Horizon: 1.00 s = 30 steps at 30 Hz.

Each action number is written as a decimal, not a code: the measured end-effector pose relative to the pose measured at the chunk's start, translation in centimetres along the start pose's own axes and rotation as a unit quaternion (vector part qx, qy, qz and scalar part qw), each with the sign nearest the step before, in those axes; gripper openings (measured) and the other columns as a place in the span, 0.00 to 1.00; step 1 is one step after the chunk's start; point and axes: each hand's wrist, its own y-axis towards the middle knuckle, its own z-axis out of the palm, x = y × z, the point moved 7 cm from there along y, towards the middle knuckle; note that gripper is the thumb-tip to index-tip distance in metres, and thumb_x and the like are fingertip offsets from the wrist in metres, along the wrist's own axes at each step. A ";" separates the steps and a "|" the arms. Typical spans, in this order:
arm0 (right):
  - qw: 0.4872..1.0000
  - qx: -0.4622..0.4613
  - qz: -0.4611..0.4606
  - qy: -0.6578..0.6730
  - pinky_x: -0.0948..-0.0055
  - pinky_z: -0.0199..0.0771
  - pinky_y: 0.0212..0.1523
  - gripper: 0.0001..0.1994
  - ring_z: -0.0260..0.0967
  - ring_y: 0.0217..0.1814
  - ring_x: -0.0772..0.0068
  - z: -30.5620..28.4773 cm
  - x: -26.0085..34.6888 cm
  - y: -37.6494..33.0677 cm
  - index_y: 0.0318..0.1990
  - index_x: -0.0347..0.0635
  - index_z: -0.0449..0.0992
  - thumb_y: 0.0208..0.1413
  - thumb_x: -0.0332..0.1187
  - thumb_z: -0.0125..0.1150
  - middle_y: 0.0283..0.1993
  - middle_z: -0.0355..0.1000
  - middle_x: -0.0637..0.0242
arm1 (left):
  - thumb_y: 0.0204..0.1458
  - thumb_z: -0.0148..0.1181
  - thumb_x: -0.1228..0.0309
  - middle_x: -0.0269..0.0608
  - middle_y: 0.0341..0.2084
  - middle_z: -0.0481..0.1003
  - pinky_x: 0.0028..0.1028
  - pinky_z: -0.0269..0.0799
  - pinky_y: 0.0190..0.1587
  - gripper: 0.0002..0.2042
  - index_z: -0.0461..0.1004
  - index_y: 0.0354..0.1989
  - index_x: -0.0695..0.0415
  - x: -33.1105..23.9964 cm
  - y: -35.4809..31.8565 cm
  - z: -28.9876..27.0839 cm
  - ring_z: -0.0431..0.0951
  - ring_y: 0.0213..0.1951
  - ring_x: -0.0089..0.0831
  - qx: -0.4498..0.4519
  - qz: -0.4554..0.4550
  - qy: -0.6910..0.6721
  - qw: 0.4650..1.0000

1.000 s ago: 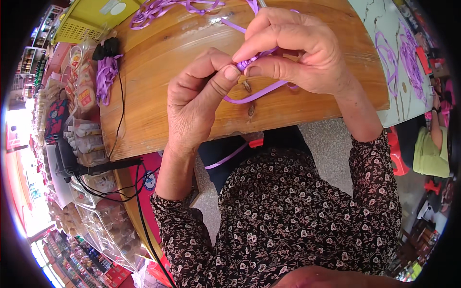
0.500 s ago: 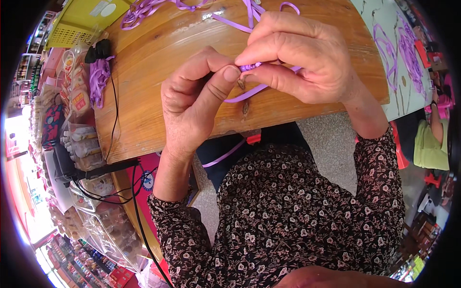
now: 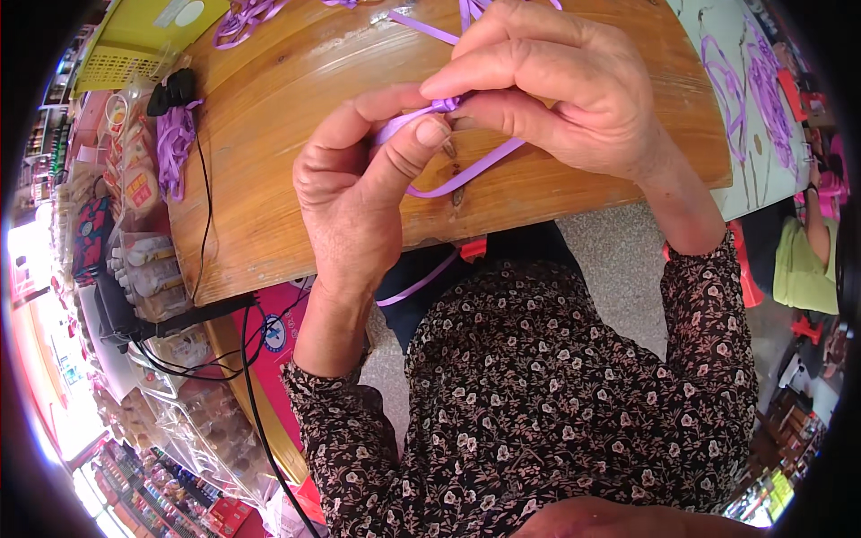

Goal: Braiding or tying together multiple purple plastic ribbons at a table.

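Observation:
Both my hands meet above the wooden table, working on a narrow purple ribbon. My left hand pinches it between thumb and forefinger, with a stretch of ribbon running behind the thumb. At the small knotted part, my right hand closes its thumb and fingers around the ribbon from the other side. A loop of it hangs below the fingers over the tabletop, and another purple strand shows over my lap. The fingers partly hide the knot's shape.
The wooden table carries more purple ribbon at its far side. A purple bundle hangs at the left edge beside a black cable. A yellow-green basket stands far left. Ribbons lie on a white marbled surface at right, near another person's green garment.
My fingers have shifted on the ribbon: the knotted part sits slightly higher and left, and a length of ribbon now shows behind my left thumb. Both hands have moved up a little.

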 end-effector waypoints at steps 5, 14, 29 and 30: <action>0.997 -0.016 0.004 0.070 0.77 0.72 0.32 0.13 0.73 0.34 0.70 0.5 -1.1 -0.2 0.43 0.37 0.78 0.47 0.26 0.65 0.37 0.73 0.64 | 0.52 0.58 0.78 0.32 0.26 0.72 0.17 0.57 0.27 0.07 0.75 0.40 0.63 1.2 0.2 -0.9 0.63 0.25 0.17 -0.032 -0.021 -0.062 0.997; 0.987 -0.060 0.069 0.131 0.77 0.72 0.35 0.12 0.74 0.37 0.70 0.3 -2.3 -0.8 0.42 0.36 0.77 0.48 0.22 0.64 0.37 0.74 0.62 | 0.52 0.59 0.76 0.28 0.22 0.70 0.17 0.53 0.25 0.07 0.75 0.39 0.64 1.8 0.5 -0.9 0.60 0.22 0.16 -0.071 -0.028 -0.052 0.996; 0.922 -0.066 -0.327 0.198 0.78 0.72 0.43 0.10 0.72 0.44 0.72 2.4 -4.9 -1.1 0.42 0.32 0.75 0.50 0.18 0.60 0.40 0.74 0.62 | 0.46 0.65 0.79 0.25 0.21 0.71 0.14 0.57 0.24 0.13 0.76 0.41 0.62 2.6 0.8 -1.2 0.61 0.22 0.11 -0.091 -0.020 -0.109 0.990; 0.923 -0.040 -0.297 0.242 0.78 0.72 0.45 0.11 0.72 0.46 0.73 2.7 -5.1 -0.8 0.44 0.32 0.74 0.51 0.18 0.59 0.41 0.73 0.62 | 0.45 0.65 0.80 0.24 0.20 0.69 0.14 0.59 0.25 0.15 0.75 0.43 0.62 2.5 0.8 -0.8 0.62 0.22 0.11 -0.074 -0.020 -0.110 0.991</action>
